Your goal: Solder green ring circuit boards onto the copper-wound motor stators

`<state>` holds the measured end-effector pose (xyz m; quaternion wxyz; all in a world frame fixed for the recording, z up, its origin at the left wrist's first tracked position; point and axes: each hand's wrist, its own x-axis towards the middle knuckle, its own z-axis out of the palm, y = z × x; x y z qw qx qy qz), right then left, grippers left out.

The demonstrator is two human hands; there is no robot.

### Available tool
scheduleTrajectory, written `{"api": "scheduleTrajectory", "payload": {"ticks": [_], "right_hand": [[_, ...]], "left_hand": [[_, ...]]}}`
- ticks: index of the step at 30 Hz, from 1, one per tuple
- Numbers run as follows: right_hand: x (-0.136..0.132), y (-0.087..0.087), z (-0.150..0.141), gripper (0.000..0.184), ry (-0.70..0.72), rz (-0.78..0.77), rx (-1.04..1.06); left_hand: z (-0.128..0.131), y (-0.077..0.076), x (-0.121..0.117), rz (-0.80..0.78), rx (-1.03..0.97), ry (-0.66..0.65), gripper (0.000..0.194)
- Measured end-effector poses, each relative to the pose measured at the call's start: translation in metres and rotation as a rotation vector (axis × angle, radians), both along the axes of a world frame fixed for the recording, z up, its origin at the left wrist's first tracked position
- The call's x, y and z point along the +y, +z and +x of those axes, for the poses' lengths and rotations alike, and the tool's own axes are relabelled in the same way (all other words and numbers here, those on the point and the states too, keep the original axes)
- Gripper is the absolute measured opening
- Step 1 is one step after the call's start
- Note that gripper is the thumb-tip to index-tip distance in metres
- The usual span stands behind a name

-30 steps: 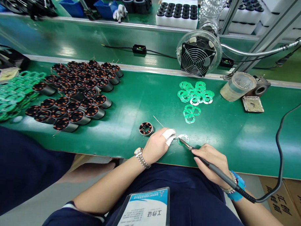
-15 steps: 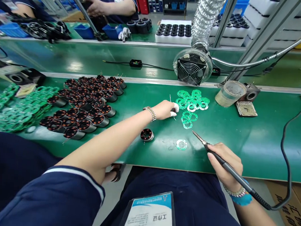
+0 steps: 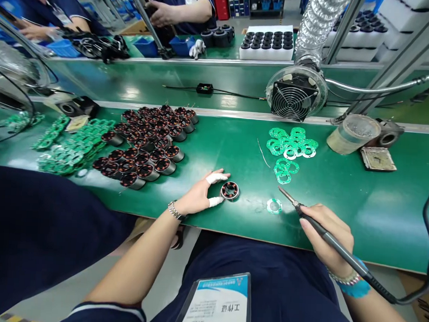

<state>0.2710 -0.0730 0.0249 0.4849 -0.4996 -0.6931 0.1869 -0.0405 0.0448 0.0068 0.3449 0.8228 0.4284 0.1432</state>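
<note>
My left hand (image 3: pixel 202 192), with white covers on thumb and finger, is spread around the left side of a single motor stator (image 3: pixel 230 191). Its thumb tip is at the stator's edge; whether it touches I cannot tell. My right hand (image 3: pixel 326 235) is closed around a soldering iron (image 3: pixel 312 226), its tip pointing up and left. Just left of that tip, one ring-shaped green circuit board (image 3: pixel 274 206) lies flat on the green bench. Behind it are a small group of ring boards (image 3: pixel 285 170) and a larger pile (image 3: pixel 291 142). A thin white wire (image 3: pixel 263 153) lies left of them.
Many copper-wound stators (image 3: pixel 144 144) stand in rows at left, beside stacked green boards (image 3: pixel 77 144). A fume fan (image 3: pixel 293 101) hangs at the back. To the right are a plastic tub (image 3: pixel 354 134) and a solder-cleaning sponge tray (image 3: pixel 378 158). Co-workers sit across the bench.
My left hand has left the wire by the ring boards and come back left and nearer, opening beside the single stator. The wire now lies on the bench. The view has shifted left.
</note>
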Motion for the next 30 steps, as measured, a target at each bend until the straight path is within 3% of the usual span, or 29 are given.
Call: {"api": "scheduleTrajectory", "payload": {"ticks": [8,10,14,17,30], "right_hand": [[-0.005,0.001,-0.007,0.025,-0.018,-0.034,-0.024],[-0.006,0.001,-0.005,0.024,-0.029,-0.057,-0.045],[-0.005,-0.002,0.001,0.018,-0.054,-0.114,-0.099],[-0.003,-0.006,0.005,0.014,-0.045,-0.169,-0.089],[-0.001,-0.013,0.007,0.014,0.054,-0.257,-0.074]], "left_hand": [[0.038,-0.010,-0.021,0.000,-0.178,0.207,0.046],[0.045,-0.007,-0.028,0.006,-0.214,0.176,0.046],[0.057,0.004,-0.034,0.131,-0.156,-0.033,0.045],[0.063,0.005,-0.032,0.161,-0.111,-0.115,0.048],[0.070,0.001,-0.027,0.141,-0.107,-0.101,0.043]]}}
